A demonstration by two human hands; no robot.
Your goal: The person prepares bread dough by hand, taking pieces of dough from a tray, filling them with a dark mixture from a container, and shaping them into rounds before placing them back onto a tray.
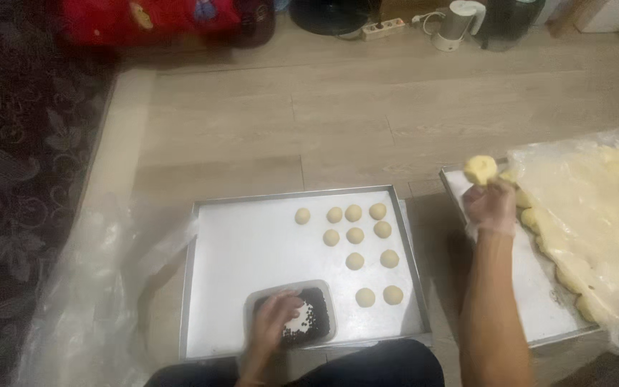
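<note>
Our left hand [275, 319] dips fingers in the small tub [289, 312] at 6 o'clock | our right hand [490, 206] pinches a dough ball [480, 169] at 3 o'clock

- The pale wood-plank floor [309, 122] carries everything here.
- A dark patterned rug [16, 179] covers its left side.
- A crumpled clear plastic sheet [87, 287] lies at the rug's edge, just beside the near tray.
- A shallow metal tray [238, 236] sits on the floor in the middle, with a white lining.
- A second metal tray [539, 301] sits to its right, close but apart, partly under a clear plastic film [582, 186].
- At the far edge stand a white power strip [383, 29], a white kettle [458, 25] and a dark appliance [510, 21].
- A red bundle of fabric [152, 18] lies at the far left.
</note>
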